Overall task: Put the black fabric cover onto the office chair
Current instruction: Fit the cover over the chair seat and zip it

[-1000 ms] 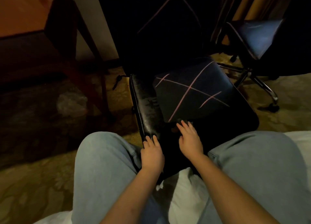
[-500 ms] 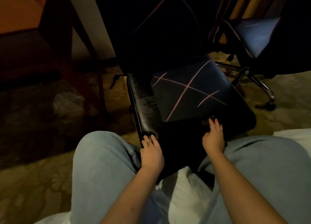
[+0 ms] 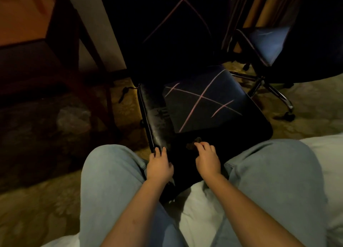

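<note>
Chairs: two in the room. The office chair (image 3: 157,116) stands right in front of the knees, and a second swivel chair (image 3: 269,42) is off to the right on a chrome star base.
Covers: one black fabric cover (image 3: 204,102) lies over the near seat, reaching the right edge and the front. A strip along the left side is bare.
Hands: two, both at the seat's front.
Left hand (image 3: 159,167): its fingers (image 3: 158,151) are fairly straight and close together, tips resting on the seat's front left corner.
Right hand (image 3: 207,159): its fingers (image 3: 203,146) are bent and bunched, clamped on the cover's front edge near the middle.
Materials: the cover is matte and dark with thin pink crossing lines. The bare strip is glossy, cracked black leather, and the seat is squarish with rounded corners.
Surroundings: two legs in pale blue jeans (image 3: 111,172), a white bed (image 3: 196,206) under the person, and patterned carpet (image 3: 37,200).
</note>
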Demonstrator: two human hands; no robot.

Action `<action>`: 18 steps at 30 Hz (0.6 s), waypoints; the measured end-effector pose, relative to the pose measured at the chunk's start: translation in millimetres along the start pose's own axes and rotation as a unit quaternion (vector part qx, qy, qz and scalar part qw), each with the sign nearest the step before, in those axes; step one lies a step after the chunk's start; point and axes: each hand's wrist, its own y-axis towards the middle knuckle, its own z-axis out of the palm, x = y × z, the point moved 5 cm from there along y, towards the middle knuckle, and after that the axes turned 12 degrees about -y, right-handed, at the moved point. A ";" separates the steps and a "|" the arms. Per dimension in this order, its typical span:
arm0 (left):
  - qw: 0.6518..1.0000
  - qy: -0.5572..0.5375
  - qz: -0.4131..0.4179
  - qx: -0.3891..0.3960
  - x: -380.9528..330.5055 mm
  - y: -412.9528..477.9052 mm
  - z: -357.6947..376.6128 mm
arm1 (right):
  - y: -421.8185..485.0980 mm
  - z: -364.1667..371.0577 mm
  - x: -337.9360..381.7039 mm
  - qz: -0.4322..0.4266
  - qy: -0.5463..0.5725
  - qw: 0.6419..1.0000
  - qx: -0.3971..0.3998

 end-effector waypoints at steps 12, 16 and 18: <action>0.996 -0.088 0.015 0.018 -2.7 -28.6 12.7 | -34.7 6.6 -31.9 0.235 0.205 0.949 0.040; 0.994 -0.101 0.027 0.015 -2.5 -37.5 15.7 | -37.9 4.8 -19.8 0.189 0.199 0.960 0.051; 0.994 -0.106 0.032 0.010 -1.9 -39.7 15.9 | -43.9 9.4 -17.3 0.173 0.188 0.965 0.064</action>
